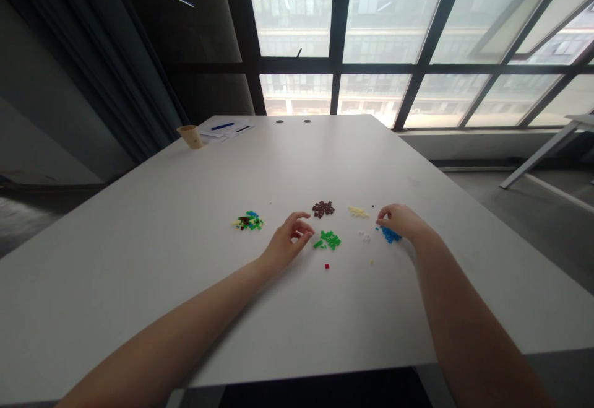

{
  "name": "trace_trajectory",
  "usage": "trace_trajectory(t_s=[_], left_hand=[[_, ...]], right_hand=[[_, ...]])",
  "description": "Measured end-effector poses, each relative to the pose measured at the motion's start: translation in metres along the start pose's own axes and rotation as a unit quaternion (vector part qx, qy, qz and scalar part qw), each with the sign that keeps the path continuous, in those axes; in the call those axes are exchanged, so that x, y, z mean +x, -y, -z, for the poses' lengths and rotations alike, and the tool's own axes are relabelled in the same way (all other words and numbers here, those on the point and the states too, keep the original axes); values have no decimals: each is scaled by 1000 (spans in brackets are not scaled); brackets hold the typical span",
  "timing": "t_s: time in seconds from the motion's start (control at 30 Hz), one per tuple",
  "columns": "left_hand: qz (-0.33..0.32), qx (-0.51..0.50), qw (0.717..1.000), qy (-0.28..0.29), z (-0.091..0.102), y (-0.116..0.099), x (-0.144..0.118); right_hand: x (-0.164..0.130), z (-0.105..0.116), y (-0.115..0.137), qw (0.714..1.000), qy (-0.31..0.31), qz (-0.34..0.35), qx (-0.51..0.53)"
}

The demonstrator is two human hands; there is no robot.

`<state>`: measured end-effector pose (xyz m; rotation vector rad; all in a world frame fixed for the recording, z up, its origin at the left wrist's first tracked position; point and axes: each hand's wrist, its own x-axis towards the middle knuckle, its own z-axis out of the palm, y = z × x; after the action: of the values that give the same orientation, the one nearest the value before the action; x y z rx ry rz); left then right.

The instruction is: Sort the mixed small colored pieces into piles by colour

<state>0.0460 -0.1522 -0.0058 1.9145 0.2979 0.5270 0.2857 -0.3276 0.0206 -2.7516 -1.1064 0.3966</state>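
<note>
Small plastic bricks lie partly sorted on the white bench (pixel 185 222): brown pile (pixel 323 208), green pile (pixel 329 239), cream pile (pixel 358 212), blue pile (pixel 390 234). A mixed heap of coloured bricks (pixel 249 221) and a stray red brick (pixel 327 266) remain unsorted. Left hand (pixel 288 242) curls, fingertips pinched beside the green; whether it holds a brick I cannot tell. Right hand (pixel 403 220) pinches over the blue.

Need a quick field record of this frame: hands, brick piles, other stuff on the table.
left hand: fingers curled, beside the green pile; contents of grip unclear
right hand: over the blue pile, fingertips pinched; contents unclear
other piles: brown pile, pale yellow pile, mixed pile
loose: red brick
far corner: cup, papers
surface: white table
</note>
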Motion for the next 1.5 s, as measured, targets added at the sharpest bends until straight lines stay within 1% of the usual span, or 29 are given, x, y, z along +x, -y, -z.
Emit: trace_trajectory(t_s=[0.1, 0.2, 0.27, 0.37, 0.43, 0.47, 0.53, 0.57, 0.63, 0.7, 0.77, 0.83, 0.93, 1.07, 1.17, 1.3, 1.37, 1.43, 1.5], left_hand=[[-9, 9, 1000, -26, 5, 3, 4], [-19, 41, 996, -83, 20, 7, 13], [-18, 79, 988, -133, 39, 13, 21], [9, 140, 970, -198, 76, 27, 33], [34, 216, 948, -229, 102, 39, 37], [51, 258, 937, -231, 113, 46, 38], [75, 335, 918, -199, 132, 58, 39], [83, 362, 911, -181, 138, 63, 38], [99, 385, 905, -149, 145, 71, 37], [111, 381, 909, -128, 147, 75, 36], [108, 368, 917, -113, 146, 77, 35], [101, 359, 922, -105, 144, 77, 35], [98, 367, 920, -99, 142, 76, 35], [57, 388, 918, -54, 141, 77, 36], [48, 394, 917, -33, 139, 77, 36], [36, 408, 912, -31, 136, 71, 36], [30, 407, 912, -38, 134, 65, 36], [27, 395, 917, -57, 129, 57, 36], [26, 365, 927, -75, 120, 46, 36]], right_hand=[[-1, 0, 1, 1000, 9, 3, 2], [-1, -3, 4, 1000, 24, 9, 3], [-1, -5, 4, 1000, 28, 5, 0], [0, -5, 2, 999, 37, -6, -6], [1, -3, 1, 1000, 23, -9, 0], [0, -1, 1, 1000, 6, -6, 7], [0, 2, 2, 999, -41, 7, 22], [-1, 4, 3, 997, -63, 15, 28], [-2, 5, 6, 995, -86, 29, 38], [-3, 6, 9, 994, -89, 38, 46], [-4, 4, 10, 994, -84, 45, 53], [-4, 3, 10, 994, -82, 49, 57], [-4, 1, 10, 994, -77, 57, 58], [-4, 1, 11, 994, -71, 62, 57], [-6, 2, 14, 994, -70, 66, 57], [-8, 4, 17, 993, -69, 69, 63], [-9, 4, 18, 993, -72, 72, 64], [-9, 5, 19, 992, -80, 77, 65], [-10, 6, 22, 990, -91, 85, 73]])
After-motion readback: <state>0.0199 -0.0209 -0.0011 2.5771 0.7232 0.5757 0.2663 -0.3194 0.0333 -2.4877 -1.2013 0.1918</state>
